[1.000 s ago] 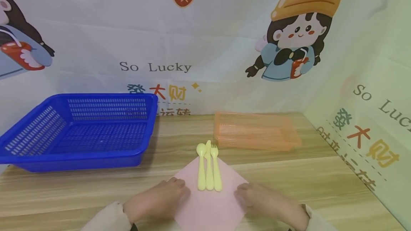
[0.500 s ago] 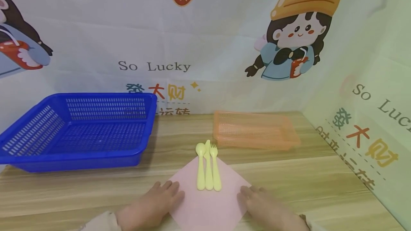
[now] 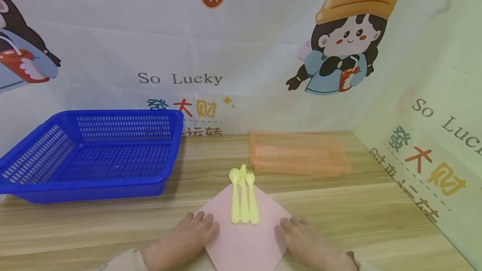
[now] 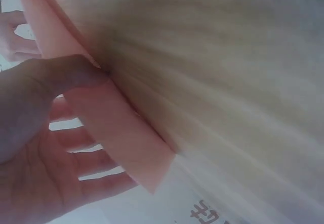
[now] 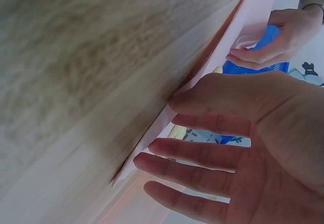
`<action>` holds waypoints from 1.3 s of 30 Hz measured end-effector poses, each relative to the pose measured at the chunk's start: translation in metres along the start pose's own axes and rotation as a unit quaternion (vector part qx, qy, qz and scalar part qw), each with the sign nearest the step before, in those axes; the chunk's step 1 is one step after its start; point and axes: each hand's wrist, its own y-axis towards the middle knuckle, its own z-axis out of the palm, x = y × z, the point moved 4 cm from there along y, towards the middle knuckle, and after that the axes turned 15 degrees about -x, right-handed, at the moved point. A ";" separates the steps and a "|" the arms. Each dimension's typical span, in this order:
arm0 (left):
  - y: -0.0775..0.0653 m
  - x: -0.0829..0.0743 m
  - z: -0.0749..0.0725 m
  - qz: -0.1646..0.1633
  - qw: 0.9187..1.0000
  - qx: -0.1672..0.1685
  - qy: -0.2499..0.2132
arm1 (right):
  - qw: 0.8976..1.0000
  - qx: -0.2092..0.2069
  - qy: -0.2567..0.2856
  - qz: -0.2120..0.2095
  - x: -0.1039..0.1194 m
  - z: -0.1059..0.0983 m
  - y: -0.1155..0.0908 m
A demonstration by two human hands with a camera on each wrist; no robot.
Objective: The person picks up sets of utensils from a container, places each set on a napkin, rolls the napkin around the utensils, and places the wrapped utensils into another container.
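A pink square sheet point(image 3: 246, 246), perhaps a paper napkin, lies cornerwise on the wooden table, its near corner cut off by the head view's lower edge. On its far half lie a pale yellow spoon point(image 3: 235, 198), knife point(image 3: 244, 204) and fork point(image 3: 252, 200), side by side, heads past the far corner. My left hand point(image 3: 188, 235) rests at the sheet's left corner; the left wrist view has its thumb point(image 4: 83, 75) at the edge and fingers mostly straight. At the right corner my right hand point(image 3: 306, 239) touches the sheet with extended fingers point(image 5: 197, 153).
A large blue plastic basket point(image 3: 113, 185) stands at the back left. Behind the cutlery, to the right, sits a shallow orange mesh basket point(image 3: 301, 170). A printed cloth point(image 3: 260, 32) hangs along the back and right side of the wooden table point(image 3: 369, 221).
Both hands have shifted slightly at the sheet's side corners, the left one outward and then back in. Their fingers look straighter than a second ago. The cutlery lies unmoved on the sheet.
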 end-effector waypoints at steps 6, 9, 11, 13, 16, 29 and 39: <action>0.003 0.004 0.004 -0.012 1.000 0.023 0.001 | 0.998 0.031 0.061 0.014 -0.002 -0.001 -0.001; 0.004 0.007 0.005 -0.021 0.999 0.037 -0.022 | 0.989 0.069 0.124 0.044 -0.006 -0.002 -0.002; 0.005 0.010 0.005 -0.031 0.998 0.041 -0.041 | 0.984 0.076 0.154 0.056 -0.008 -0.003 -0.002; 0.005 0.013 0.005 -0.040 0.996 0.044 -0.062 | 0.984 0.062 0.162 0.051 -0.010 -0.003 -0.001; 0.006 0.016 0.004 -0.050 0.994 0.046 -0.091 | 0.986 0.033 0.160 0.032 -0.011 -0.004 0.000; 0.010 0.035 0.002 -0.099 0.963 0.033 -0.248 | 0.981 -0.028 0.190 0.006 -0.020 0.004 0.014; 0.011 0.051 0.009 -0.141 0.951 0.004 -0.277 | 0.953 0.002 0.287 0.095 -0.040 0.012 0.021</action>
